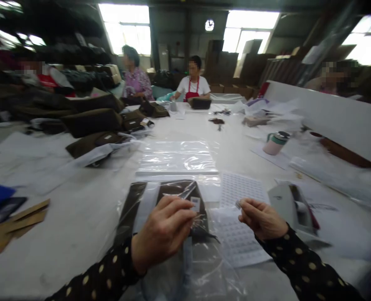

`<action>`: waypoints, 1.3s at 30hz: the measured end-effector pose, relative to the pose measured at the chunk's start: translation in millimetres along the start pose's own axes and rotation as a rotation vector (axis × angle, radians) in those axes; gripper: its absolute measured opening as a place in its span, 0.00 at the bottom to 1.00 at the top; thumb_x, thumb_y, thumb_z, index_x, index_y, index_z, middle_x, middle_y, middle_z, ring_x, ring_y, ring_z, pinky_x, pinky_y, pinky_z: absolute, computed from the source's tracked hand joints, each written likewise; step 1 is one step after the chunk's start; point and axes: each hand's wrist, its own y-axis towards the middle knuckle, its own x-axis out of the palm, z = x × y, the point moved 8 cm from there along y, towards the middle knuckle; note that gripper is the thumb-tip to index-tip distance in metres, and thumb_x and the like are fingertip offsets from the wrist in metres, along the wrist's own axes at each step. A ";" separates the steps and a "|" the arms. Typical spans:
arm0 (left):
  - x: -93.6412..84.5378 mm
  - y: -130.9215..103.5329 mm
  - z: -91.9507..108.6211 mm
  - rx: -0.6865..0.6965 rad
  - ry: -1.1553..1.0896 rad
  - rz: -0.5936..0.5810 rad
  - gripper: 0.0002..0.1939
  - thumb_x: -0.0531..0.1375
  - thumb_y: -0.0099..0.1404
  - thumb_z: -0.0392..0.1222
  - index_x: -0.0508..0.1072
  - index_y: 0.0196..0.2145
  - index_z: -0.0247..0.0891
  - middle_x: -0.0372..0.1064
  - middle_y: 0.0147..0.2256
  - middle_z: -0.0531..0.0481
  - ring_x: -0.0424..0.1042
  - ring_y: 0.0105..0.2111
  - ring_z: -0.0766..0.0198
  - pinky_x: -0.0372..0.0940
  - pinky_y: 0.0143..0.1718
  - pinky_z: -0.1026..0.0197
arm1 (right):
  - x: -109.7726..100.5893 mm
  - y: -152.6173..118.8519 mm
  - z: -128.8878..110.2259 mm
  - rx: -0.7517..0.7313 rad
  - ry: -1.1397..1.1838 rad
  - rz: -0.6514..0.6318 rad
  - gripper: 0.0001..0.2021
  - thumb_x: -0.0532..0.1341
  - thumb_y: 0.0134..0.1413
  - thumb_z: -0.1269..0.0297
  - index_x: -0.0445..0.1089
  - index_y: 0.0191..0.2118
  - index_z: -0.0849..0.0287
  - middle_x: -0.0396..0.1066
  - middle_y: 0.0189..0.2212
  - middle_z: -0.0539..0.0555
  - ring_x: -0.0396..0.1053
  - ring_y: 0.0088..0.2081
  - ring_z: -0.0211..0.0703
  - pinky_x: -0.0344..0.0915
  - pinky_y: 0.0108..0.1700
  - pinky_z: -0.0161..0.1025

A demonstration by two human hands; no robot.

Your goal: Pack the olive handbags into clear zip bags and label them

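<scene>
A dark brown bag (180,188) lies in a clear plastic bag (204,251) on the white table in front of me. My left hand (166,228) hovers over or rests on it, fingers stretched and slightly bent; contact is unclear. A white printed label (195,204) shows on the package right at those fingertips. To the right, my right hand (260,217) is closed in a pinch on a small sticker (238,204). Under and beside that hand lies a sheet of printed stickers (241,190) in rows.
A white tape dispenser (293,207) stands at right, beyond it a pink and green mug (275,143). More clear plastic bags (177,156) lie ahead. Dark bags (93,121) pile up at left, near brown cardboard (25,228). Several people sit farther back, one in a red apron (193,90).
</scene>
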 end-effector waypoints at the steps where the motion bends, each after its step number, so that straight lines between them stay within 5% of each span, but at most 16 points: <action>1: -10.2 -25.0 -5.1 -0.038 0.074 0.020 0.11 0.55 0.60 0.33 0.70 0.41 0.40 0.69 0.43 0.47 0.65 0.44 0.60 0.62 0.48 0.54 | 21.8 3.6 2.8 0.017 -0.029 -0.063 0.17 0.71 0.28 0.53 0.68 0.21 0.59 0.55 0.09 0.42 0.52 0.12 0.27 0.62 0.20 0.32; 6: -33.5 -102.9 -57.4 -0.366 0.366 0.071 0.16 0.52 0.63 0.40 0.67 0.49 0.39 0.65 0.50 0.43 0.60 0.52 0.54 0.57 0.53 0.48 | 153.1 20.0 15.0 0.079 -0.201 -0.378 0.18 0.69 0.31 0.50 0.67 0.23 0.60 0.48 0.06 0.39 0.45 0.09 0.26 0.48 0.11 0.28; 10: -26.1 -117.7 -83.8 -0.480 0.428 0.029 0.22 0.50 0.64 0.48 0.62 0.55 0.39 0.59 0.55 0.43 0.56 0.56 0.51 0.54 0.55 0.46 | 243.3 37.7 28.9 0.042 -0.463 -0.462 0.18 0.67 0.32 0.49 0.67 0.23 0.59 0.51 0.05 0.40 0.47 0.08 0.28 0.45 0.10 0.29; 13: -14.0 -120.7 -89.6 -0.487 0.420 0.007 0.26 0.50 0.63 0.51 0.58 0.57 0.39 0.55 0.57 0.42 0.54 0.56 0.51 0.51 0.56 0.46 | 279.6 54.7 45.9 0.038 -0.644 -0.432 0.14 0.65 0.35 0.52 0.69 0.22 0.59 0.52 0.05 0.42 0.49 0.08 0.30 0.44 0.09 0.30; 26: -4.8 -131.5 -101.2 -0.549 0.370 0.050 0.31 0.52 0.62 0.54 0.54 0.59 0.38 0.51 0.59 0.42 0.51 0.57 0.50 0.47 0.57 0.43 | 292.2 89.8 68.9 -0.002 -1.076 -0.136 0.09 0.67 0.35 0.62 0.67 0.17 0.56 0.63 0.11 0.45 0.60 0.15 0.32 0.61 0.19 0.32; 32: -9.7 -134.0 -94.4 -0.542 0.307 0.079 0.32 0.55 0.60 0.52 0.52 0.59 0.41 0.50 0.60 0.44 0.50 0.58 0.49 0.47 0.57 0.42 | 298.9 95.9 67.4 -0.062 -1.353 -0.082 0.12 0.69 0.30 0.58 0.69 0.22 0.57 0.68 0.19 0.51 0.70 0.27 0.47 0.66 0.31 0.41; 36: -42.1 -187.2 -80.8 -0.604 0.241 0.220 0.32 0.58 0.58 0.48 0.53 0.59 0.41 0.48 0.60 0.42 0.47 0.59 0.48 0.48 0.57 0.43 | 298.2 76.3 37.6 -0.281 -1.420 0.016 0.26 0.63 0.40 0.51 0.65 0.43 0.63 0.69 0.31 0.57 0.69 0.36 0.52 0.64 0.38 0.45; 37: -51.7 -213.3 -81.5 -0.689 0.210 0.290 0.34 0.59 0.58 0.48 0.52 0.59 0.40 0.47 0.60 0.40 0.47 0.59 0.47 0.50 0.56 0.44 | 305.4 62.7 31.0 -0.426 -1.412 -0.047 0.25 0.61 0.44 0.51 0.63 0.46 0.62 0.68 0.33 0.57 0.68 0.37 0.49 0.63 0.40 0.45; 39: -59.0 -275.4 -88.2 -0.938 0.078 0.397 0.37 0.60 0.55 0.48 0.51 0.59 0.39 0.49 0.58 0.38 0.52 0.57 0.46 0.54 0.54 0.43 | 332.0 18.6 33.1 -0.795 -1.380 -0.380 0.20 0.58 0.49 0.56 0.62 0.47 0.59 0.67 0.37 0.56 0.66 0.39 0.46 0.62 0.43 0.43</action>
